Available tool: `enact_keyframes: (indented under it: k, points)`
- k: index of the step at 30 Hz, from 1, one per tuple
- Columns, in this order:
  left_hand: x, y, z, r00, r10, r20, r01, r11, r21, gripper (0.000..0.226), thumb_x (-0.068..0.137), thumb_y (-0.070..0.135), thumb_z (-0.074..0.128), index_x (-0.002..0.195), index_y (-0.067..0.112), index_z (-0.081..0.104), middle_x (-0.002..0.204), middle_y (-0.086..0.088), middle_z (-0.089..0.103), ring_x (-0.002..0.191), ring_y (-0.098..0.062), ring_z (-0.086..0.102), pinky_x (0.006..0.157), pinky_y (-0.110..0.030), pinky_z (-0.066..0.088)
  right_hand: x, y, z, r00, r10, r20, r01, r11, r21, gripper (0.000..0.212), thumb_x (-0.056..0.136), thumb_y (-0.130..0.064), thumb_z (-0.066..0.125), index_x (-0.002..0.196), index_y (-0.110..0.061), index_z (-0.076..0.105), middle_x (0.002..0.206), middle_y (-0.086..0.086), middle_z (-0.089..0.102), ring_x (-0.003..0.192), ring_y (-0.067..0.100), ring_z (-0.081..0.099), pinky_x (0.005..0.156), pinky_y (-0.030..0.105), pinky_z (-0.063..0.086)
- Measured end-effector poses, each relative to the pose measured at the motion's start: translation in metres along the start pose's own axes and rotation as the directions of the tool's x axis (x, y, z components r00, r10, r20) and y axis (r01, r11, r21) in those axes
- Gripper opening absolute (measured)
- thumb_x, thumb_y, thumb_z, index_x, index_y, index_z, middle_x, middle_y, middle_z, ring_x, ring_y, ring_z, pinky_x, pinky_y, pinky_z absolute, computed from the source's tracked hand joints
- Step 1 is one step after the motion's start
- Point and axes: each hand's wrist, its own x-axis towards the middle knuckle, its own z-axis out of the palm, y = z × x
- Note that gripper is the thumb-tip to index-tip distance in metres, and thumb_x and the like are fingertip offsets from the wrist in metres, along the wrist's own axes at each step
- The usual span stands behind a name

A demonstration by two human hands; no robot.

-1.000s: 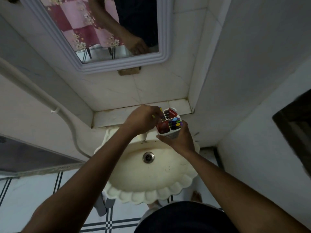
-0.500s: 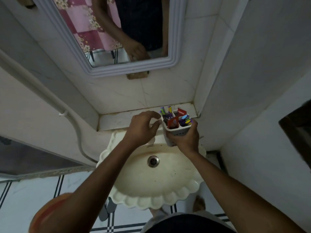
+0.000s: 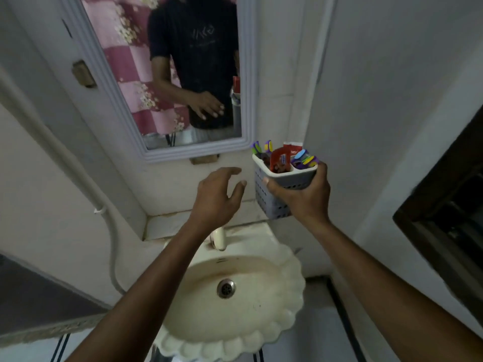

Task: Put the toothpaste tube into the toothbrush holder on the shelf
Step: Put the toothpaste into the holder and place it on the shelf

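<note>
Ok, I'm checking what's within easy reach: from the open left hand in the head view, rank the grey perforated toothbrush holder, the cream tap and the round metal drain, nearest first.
1. Grey perforated toothbrush holder, just right of the left hand.
2. Cream tap, below it.
3. Round metal drain, lowest, in the basin.

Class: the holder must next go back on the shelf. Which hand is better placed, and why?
The right hand: it already grips the toothbrush holder above the shelf. The left hand hangs open and empty.

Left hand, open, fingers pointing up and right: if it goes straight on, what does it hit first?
Probably the toothbrush holder held by the right hand. The left hand has its fingertips just short of the holder's perforated side. Depth is unclear; it could pass in front and reach the wall.
</note>
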Motion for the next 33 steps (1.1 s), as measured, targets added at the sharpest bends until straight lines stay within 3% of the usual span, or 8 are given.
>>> enact_keyframes:
  k: [6, 11, 18, 20, 23, 27, 31, 33]
  points:
    - [0.013, 0.077, -0.045, 0.979, 0.058, -0.195, -0.054, 0.998, 0.027, 0.04, 0.105, 0.04, 0.064, 0.137, 0.016, 0.067, 0.134, -0.003, 0.073, 0.124, -0.023, 0.068, 0.104, -0.048, 0.055, 0.041, -0.083, -0.055, 0.993, -0.121, 0.009, 0.12, 0.992, 0.045, 0.096, 0.05, -0.072, 0.1, 0.124, -0.027, 0.057, 0.118, -0.008, 0.074, 0.102, -0.003, 0.071, 0.069, 0.006, 0.05]
    - [0.032, 0.144, -0.092, 0.938, 0.143, -0.316, -0.127, 0.989, 0.072, 0.043, 0.106, 0.043, 0.061, 0.139, 0.017, 0.065, 0.13, 0.0, 0.072, 0.108, -0.008, 0.063, 0.091, -0.029, 0.051, 0.073, -0.166, -0.104, 0.974, -0.227, -0.014, 0.228, 0.972, 0.056, 0.104, 0.045, -0.087, 0.092, 0.124, -0.027, 0.059, 0.118, -0.012, 0.073, 0.102, 0.008, 0.073, 0.073, 0.02, 0.054]
    - [0.071, 0.223, -0.176, 0.881, 0.276, -0.384, -0.241, 0.961, 0.137, 0.054, 0.103, 0.053, 0.051, 0.144, 0.018, 0.061, 0.139, -0.005, 0.069, 0.124, -0.021, 0.065, 0.102, -0.047, 0.058, 0.113, -0.288, -0.141, 0.944, -0.322, -0.077, 0.326, 0.944, 0.051, 0.107, 0.042, -0.094, 0.086, 0.124, -0.03, 0.061, 0.114, -0.018, 0.069, 0.105, 0.012, 0.072, 0.094, 0.042, 0.064]
    - [0.086, 0.242, -0.201, 0.848, 0.317, -0.424, -0.273, 0.948, 0.163, 0.051, 0.105, 0.05, 0.053, 0.145, 0.019, 0.061, 0.14, -0.005, 0.068, 0.12, -0.017, 0.065, 0.101, -0.042, 0.056, 0.126, -0.324, -0.148, 0.932, -0.35, -0.098, 0.358, 0.931, 0.078, 0.11, 0.042, -0.095, 0.085, 0.126, -0.029, 0.062, 0.114, -0.018, 0.069, 0.104, 0.012, 0.073, 0.095, 0.044, 0.065]
    - [0.108, 0.266, -0.236, 0.797, 0.387, -0.463, -0.312, 0.921, 0.233, 0.048, 0.107, 0.047, 0.057, 0.146, 0.019, 0.06, 0.149, -0.003, 0.065, 0.129, -0.019, 0.063, 0.109, -0.044, 0.052, 0.143, -0.373, -0.156, 0.917, -0.379, -0.124, 0.393, 0.911, 0.125, 0.11, 0.042, -0.094, 0.087, 0.127, -0.028, 0.065, 0.114, -0.016, 0.072, 0.102, 0.009, 0.074, 0.092, 0.041, 0.066]
    - [0.137, 0.285, -0.277, 0.742, 0.437, -0.508, -0.312, 0.896, 0.316, 0.047, 0.108, 0.044, 0.056, 0.146, 0.017, 0.062, 0.149, -0.003, 0.065, 0.137, -0.022, 0.061, 0.115, -0.046, 0.048, 0.163, -0.432, -0.158, 0.888, -0.429, -0.164, 0.452, 0.881, 0.143, 0.109, 0.04, -0.096, 0.084, 0.125, -0.03, 0.063, 0.106, -0.02, 0.069, 0.092, -0.003, 0.069, 0.074, 0.029, 0.059]
    - [0.17, 0.291, -0.309, 0.708, 0.451, -0.542, -0.295, 0.888, 0.354, 0.045, 0.109, 0.044, 0.055, 0.145, 0.017, 0.063, 0.149, -0.001, 0.065, 0.137, -0.023, 0.062, 0.117, -0.048, 0.045, 0.19, -0.482, -0.15, 0.862, -0.46, -0.211, 0.491, 0.862, 0.124, 0.111, 0.04, -0.096, 0.084, 0.126, -0.027, 0.065, 0.109, -0.016, 0.073, 0.096, 0.006, 0.073, 0.081, 0.033, 0.062]
    - [0.189, 0.288, -0.319, 0.702, 0.45, -0.552, -0.286, 0.888, 0.36, 0.045, 0.109, 0.044, 0.055, 0.145, 0.018, 0.063, 0.149, -0.001, 0.066, 0.135, -0.024, 0.063, 0.116, -0.049, 0.045, 0.203, -0.5, -0.141, 0.851, -0.467, -0.24, 0.502, 0.857, 0.116, 0.112, 0.041, -0.097, 0.082, 0.125, -0.026, 0.063, 0.105, -0.019, 0.068, 0.091, 0.002, 0.068, 0.075, 0.031, 0.057]
